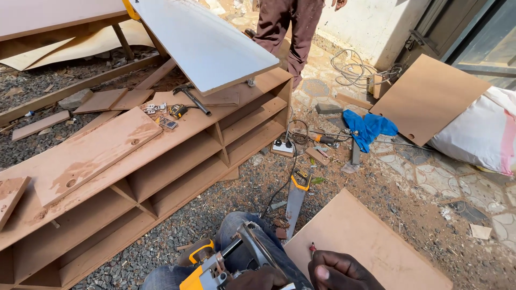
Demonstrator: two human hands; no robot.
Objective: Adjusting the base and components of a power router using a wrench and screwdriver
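A: Low in the view, on the lap — yellow and grey power saw (228,263), round blade guard turned up. Left hand (258,280) closed around its rear part, firmly holding.

B: And just right of that grip?

A: Right hand (336,274), fingers curled, touching the near edge of a brown board (371,241). Small red-tipped thing (312,248) just above the fingers — held or only lying there, cannot tell.

B: Further out from the grip?

A: Ahead, on the gravel, handsaw (296,198) with yellow handle, black cable beside. Beyond, white socket block (282,146) and blue cloth (368,128). To the left, long wooden shelf unit (177,166) lying flat, hammer (192,99) on top, grey panel (204,43) leaning above. Far ahead, legs of another person (287,27), standing.
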